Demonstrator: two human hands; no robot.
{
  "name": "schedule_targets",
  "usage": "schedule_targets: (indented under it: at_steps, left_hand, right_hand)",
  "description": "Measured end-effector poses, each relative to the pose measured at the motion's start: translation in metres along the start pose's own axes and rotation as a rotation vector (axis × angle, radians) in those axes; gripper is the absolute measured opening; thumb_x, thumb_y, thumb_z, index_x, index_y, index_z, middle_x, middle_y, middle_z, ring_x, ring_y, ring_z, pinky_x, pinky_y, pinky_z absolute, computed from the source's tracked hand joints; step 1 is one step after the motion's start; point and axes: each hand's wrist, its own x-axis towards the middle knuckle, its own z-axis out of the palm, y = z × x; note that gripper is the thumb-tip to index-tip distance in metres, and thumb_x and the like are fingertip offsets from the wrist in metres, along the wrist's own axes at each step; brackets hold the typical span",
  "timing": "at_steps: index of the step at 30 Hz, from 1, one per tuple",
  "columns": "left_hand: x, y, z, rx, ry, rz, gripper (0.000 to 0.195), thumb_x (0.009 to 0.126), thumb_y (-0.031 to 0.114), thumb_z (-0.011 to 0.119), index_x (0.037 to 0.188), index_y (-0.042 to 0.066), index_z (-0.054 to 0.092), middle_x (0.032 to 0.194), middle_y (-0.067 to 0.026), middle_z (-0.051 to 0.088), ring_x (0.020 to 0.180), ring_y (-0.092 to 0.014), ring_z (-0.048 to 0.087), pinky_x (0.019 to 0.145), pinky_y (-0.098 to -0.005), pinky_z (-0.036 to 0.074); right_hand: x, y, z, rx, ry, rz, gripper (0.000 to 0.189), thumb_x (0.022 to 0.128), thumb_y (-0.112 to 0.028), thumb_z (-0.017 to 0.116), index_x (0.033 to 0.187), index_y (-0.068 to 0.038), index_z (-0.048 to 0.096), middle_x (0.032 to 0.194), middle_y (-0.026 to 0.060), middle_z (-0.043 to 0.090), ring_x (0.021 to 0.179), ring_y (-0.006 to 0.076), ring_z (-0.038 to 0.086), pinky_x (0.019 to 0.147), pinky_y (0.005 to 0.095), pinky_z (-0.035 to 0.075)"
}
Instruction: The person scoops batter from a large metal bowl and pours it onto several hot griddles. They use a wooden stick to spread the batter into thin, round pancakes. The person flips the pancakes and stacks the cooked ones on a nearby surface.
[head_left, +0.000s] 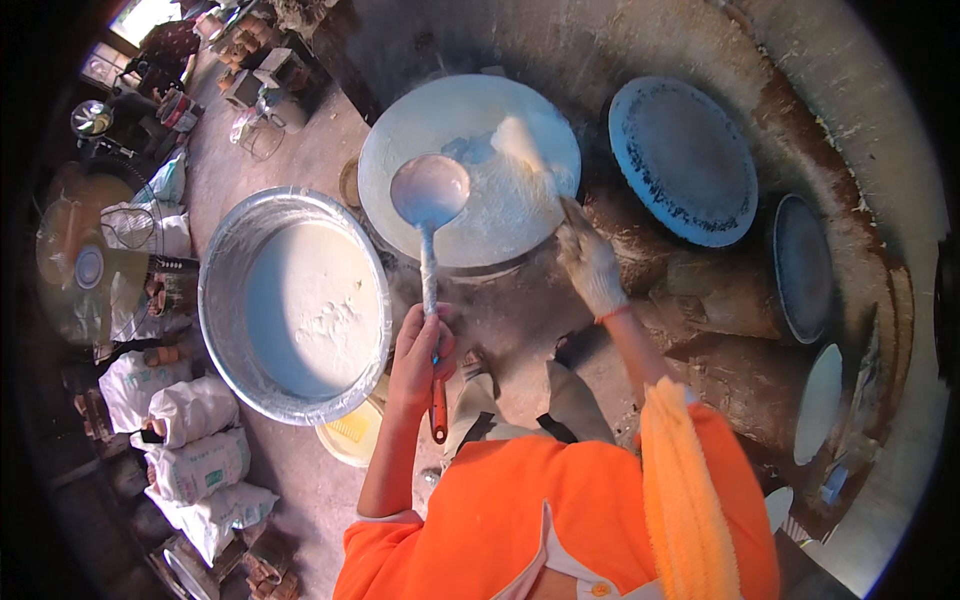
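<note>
My left hand (424, 349) grips the handle of a metal ladle (431, 187), which has a red handle end and is coated with whitish residue. The ladle's bowl hangs over the near left part of a large round griddle (409, 112) spread with a pale, wet layer. My right hand (589, 262), in a soiled white knit glove, is at the griddle's right edge. A pale, flat tool (517, 142), blurred by motion, extends from it across the surface; its exact kind is unclear. To the left stands a wide metal basin (232, 307) of white batter (315, 300).
Another round griddle (682, 161) stands to the right, with several more round plates beyond, one dark (802, 270). A yellow container (356, 435) sits partly under the basin. Stuffed white sacks (199, 465), an electric fan (90, 266) and concrete blocks (281, 69) line the left side.
</note>
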Motion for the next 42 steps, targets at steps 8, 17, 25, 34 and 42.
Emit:
schedule_targets:
  at_steps: [8, 17, 25, 34, 42]
  left_hand:
    - [-0.003, 0.022, -0.023, -0.150, -0.074, -0.023, 0.019, 0.087, 0.007, 0.045, 0.106, 0.008, 0.045, 0.063, 0.0011, 0.038, 0.042, -0.006, 0.031, 0.040, -0.0214, 0.028]
    - [-0.008, 0.030, -0.013, -0.254, 0.016, -0.018, 0.022, 0.089, 0.009, 0.044, 0.111, 0.006, 0.043, 0.066, 0.0012, 0.039, 0.043, -0.006, 0.032, 0.040, -0.0211, 0.028]
    - [0.008, 0.023, 0.001, -0.161, 0.121, 0.022, 0.020, 0.089, 0.012, 0.047, 0.107, 0.004, 0.044, 0.065, -0.0007, 0.042, 0.043, -0.007, 0.035, 0.041, -0.0228, 0.031]
    - [0.170, 0.128, -0.019, 0.196, 0.053, 0.020, 0.014, 0.088, 0.013, 0.051, 0.095, 0.000, 0.049, 0.064, -0.0022, 0.044, 0.044, -0.008, 0.037, 0.042, -0.0242, 0.035]
    - [0.059, 0.053, -0.019, 0.420, 0.067, -0.069, 0.012, 0.090, 0.012, 0.044, 0.098, 0.003, 0.044, 0.060, -0.0026, 0.043, 0.039, -0.011, 0.040, 0.038, -0.0260, 0.036]
  right_hand:
    - [-0.061, 0.030, 0.051, 0.380, 0.245, 0.547, 0.038, 0.092, -0.026, 0.044, 0.124, -0.007, 0.050, 0.105, 0.0192, 0.060, 0.092, 0.0326, 0.059, 0.078, 0.0362, 0.047]
    - [-0.015, -0.019, 0.050, -0.094, -0.160, 0.269, 0.050, 0.092, -0.027, 0.039, 0.139, -0.019, 0.027, 0.123, 0.0163, 0.051, 0.100, 0.0376, 0.055, 0.080, 0.0459, 0.048]
    - [-0.004, 0.011, 0.010, -0.067, -0.224, 0.040, 0.044, 0.094, -0.024, 0.036, 0.136, -0.009, 0.034, 0.131, 0.0158, 0.046, 0.118, 0.0291, 0.047, 0.096, 0.0355, 0.040]
    - [-0.006, 0.009, -0.037, 0.160, -0.527, 0.187, 0.039, 0.088, -0.029, 0.049, 0.120, -0.007, 0.053, 0.108, 0.0218, 0.058, 0.099, 0.0368, 0.056, 0.083, 0.0409, 0.045]
    - [-0.092, 0.045, 0.145, 0.333, 0.099, 0.220, 0.031, 0.088, -0.024, 0.055, 0.112, -0.005, 0.057, 0.086, 0.0167, 0.064, 0.080, 0.0329, 0.061, 0.069, 0.0365, 0.048]
